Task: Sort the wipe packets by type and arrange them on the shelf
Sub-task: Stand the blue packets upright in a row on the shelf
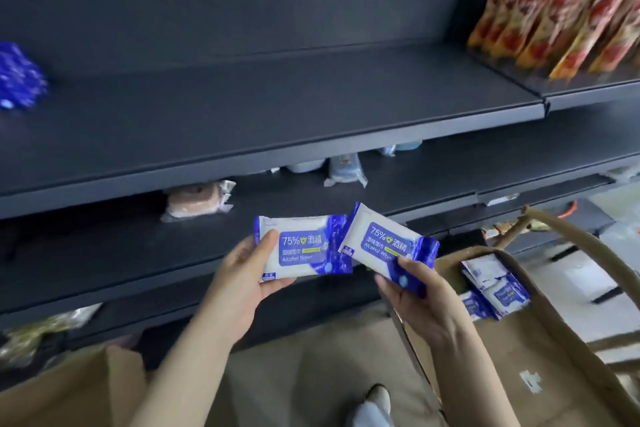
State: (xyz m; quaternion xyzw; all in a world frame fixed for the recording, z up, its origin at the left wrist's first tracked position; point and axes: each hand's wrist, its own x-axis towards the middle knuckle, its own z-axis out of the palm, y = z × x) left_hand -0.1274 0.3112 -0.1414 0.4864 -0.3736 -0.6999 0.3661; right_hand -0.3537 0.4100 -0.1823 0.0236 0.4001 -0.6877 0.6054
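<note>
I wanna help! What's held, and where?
Left hand grips a blue-and-white plastic wipe packet by its left end; right hand, a second packet by its lower end.

This is a shop aisle, shown by long dark metal shelving [277,121] in stacked tiers, a tight row of identical red-and-orange pouches [554,21] standing faced out on the upper right shelf, and sealed packaged goods [197,203] spread along the tier below
</note>
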